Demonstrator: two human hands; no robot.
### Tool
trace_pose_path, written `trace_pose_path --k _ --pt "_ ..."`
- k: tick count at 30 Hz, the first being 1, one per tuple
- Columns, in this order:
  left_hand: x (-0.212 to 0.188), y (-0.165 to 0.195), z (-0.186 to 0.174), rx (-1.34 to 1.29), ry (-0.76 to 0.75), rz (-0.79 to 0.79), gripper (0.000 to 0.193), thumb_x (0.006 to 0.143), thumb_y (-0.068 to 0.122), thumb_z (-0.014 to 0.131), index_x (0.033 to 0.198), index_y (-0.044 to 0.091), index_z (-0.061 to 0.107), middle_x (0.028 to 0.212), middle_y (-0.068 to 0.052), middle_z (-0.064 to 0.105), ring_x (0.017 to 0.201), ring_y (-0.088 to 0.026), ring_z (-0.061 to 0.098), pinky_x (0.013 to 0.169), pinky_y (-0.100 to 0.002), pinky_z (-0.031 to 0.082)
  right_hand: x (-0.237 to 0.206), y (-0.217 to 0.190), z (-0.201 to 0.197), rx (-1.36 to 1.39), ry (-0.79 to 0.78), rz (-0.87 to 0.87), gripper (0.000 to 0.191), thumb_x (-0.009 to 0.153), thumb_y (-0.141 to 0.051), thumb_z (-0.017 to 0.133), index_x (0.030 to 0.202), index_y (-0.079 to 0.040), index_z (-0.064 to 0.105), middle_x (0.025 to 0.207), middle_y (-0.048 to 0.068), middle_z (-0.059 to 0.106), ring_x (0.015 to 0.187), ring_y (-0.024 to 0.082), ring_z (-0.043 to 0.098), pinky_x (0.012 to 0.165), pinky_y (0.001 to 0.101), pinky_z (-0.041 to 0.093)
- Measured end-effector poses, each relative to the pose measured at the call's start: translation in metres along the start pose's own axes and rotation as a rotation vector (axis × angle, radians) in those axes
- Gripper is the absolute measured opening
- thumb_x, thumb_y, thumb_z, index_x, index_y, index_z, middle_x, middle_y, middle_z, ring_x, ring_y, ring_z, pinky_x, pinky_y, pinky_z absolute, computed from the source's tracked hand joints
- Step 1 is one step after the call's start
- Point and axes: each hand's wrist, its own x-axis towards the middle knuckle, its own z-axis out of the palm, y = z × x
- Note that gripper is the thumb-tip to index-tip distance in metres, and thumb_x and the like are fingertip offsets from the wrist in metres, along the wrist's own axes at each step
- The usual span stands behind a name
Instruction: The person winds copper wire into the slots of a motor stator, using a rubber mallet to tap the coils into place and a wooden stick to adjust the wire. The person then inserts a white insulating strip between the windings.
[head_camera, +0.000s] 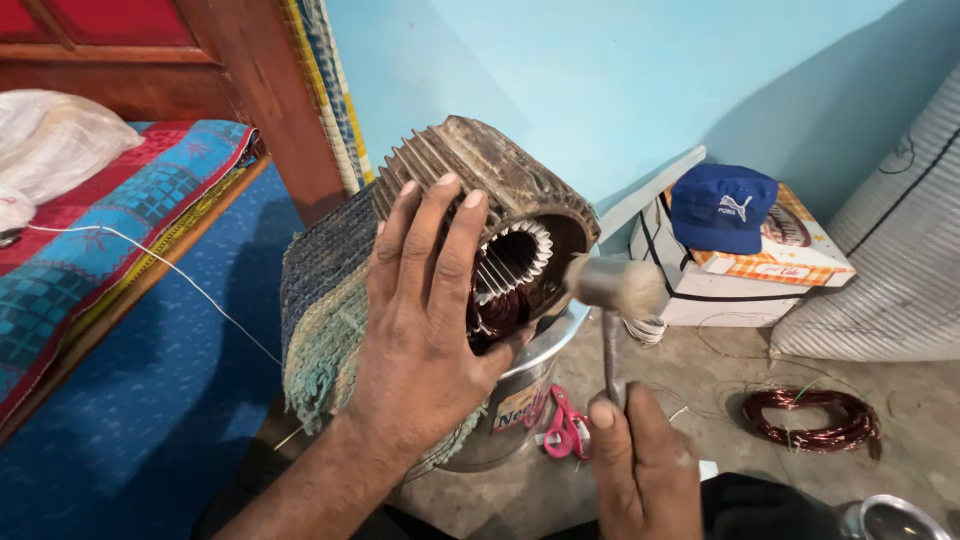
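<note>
Pale blue walls and a bare concrete floor (700, 370) frame our work here, with a bed (110, 230) under a patterned cover on the left. We steady one finned motor stator (480, 170) with our left hand (425, 310), fingers spread flat across its face; it rests tilted on a woven cloth (320, 320) over one metal tin (520, 380). Our right hand (640, 460) is wrapped tight around the thin handle of one small mallet (612, 285), whose head sits blurred just beside the stator's open bore, where the copper windings (495, 310) show.

We judge that doing this well means short, light taps squarely on the winding ends, with the left palm pressing firmly so the housing cannot roll off the tin, and fingers kept outside the bore.

Counting the rest: one blue cap (722, 207) on one cardboard box (735, 270), one coil of copper wire (810, 418) on the floor, one pair of pink-handled scissors (565, 425).
</note>
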Motion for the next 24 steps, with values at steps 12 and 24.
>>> trace_pose_path --k 12,24 --pt "0.001 0.012 -0.010 -0.016 -0.014 -0.031 0.126 0.058 0.027 0.099 0.157 0.012 0.021 0.160 -0.019 0.027 0.152 -0.046 0.024 0.125 -0.061 0.027 0.037 -0.027 -0.030 -0.598 -0.418 -0.048 0.029 0.098 -0.035 0.066 0.093 -0.007 0.066 0.054 0.017 0.061 0.052 0.038 0.059 0.052 0.0496 0.044" --pt "0.004 0.016 -0.007 -0.013 0.010 -0.033 0.127 0.060 0.028 0.099 0.158 0.013 0.019 0.160 -0.019 0.025 0.153 -0.048 0.022 0.126 -0.064 0.022 0.029 -0.013 -0.032 -0.015 -0.450 0.182 0.030 0.096 -0.031 0.061 0.086 -0.004 0.064 0.051 0.007 0.055 0.051 0.014 0.051 0.049 0.0353 0.044"
